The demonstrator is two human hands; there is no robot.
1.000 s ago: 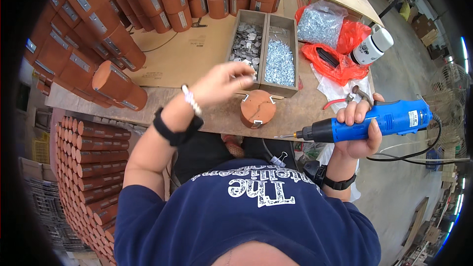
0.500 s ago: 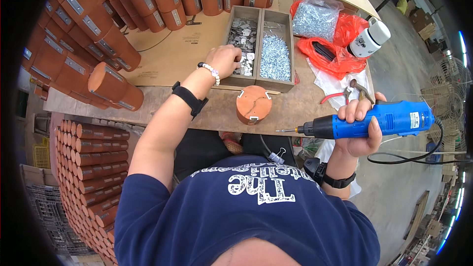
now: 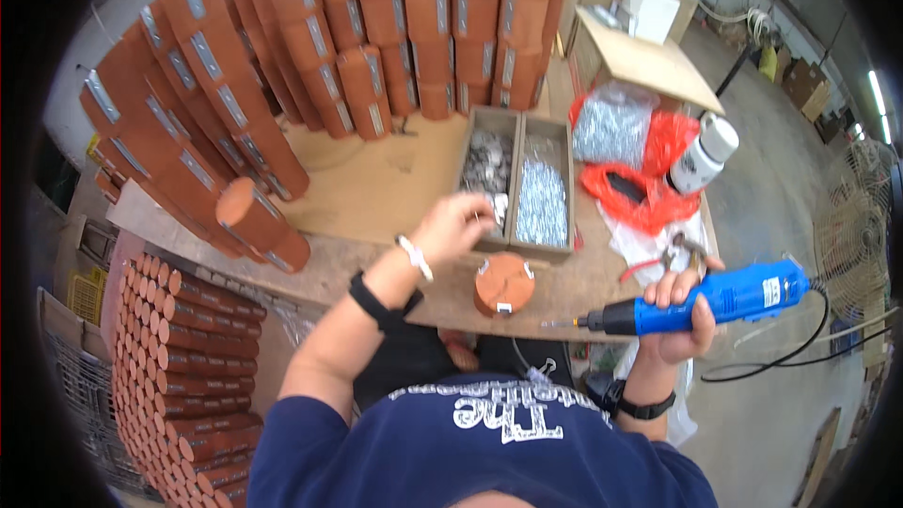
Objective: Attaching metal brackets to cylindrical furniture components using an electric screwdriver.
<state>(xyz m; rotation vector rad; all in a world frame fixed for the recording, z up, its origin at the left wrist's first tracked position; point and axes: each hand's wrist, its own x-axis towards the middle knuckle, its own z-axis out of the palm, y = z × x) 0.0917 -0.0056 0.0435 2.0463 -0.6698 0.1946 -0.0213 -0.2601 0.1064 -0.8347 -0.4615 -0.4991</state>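
My left hand is at the near end of a two-part wooden box, its fingertips pinched together over the left compartment. Whatever they hold is too small and blurred to name. That side contains small grey metal pieces; silvery screws fill the other. In my right hand is a blue electric screwdriver, gripped around its body with the bit pointing left. Between my hands, a short round terracotta-coloured block stands at the table's near edge, with small white clips on its rim and a dark crack-like line across its top.
Tall stacks of terracotta-coloured cylinders with metal strips line the back and left. More cylinders are piled below left. On the right lie a bag of screws, red plastic bags, a white bottle, a hammer and red-handled pliers.
The whole view has tilted, so everything sits lower in the picture. My left hand has come slightly nearer to me over the box. My right hand still holds the screwdriver in the same place.
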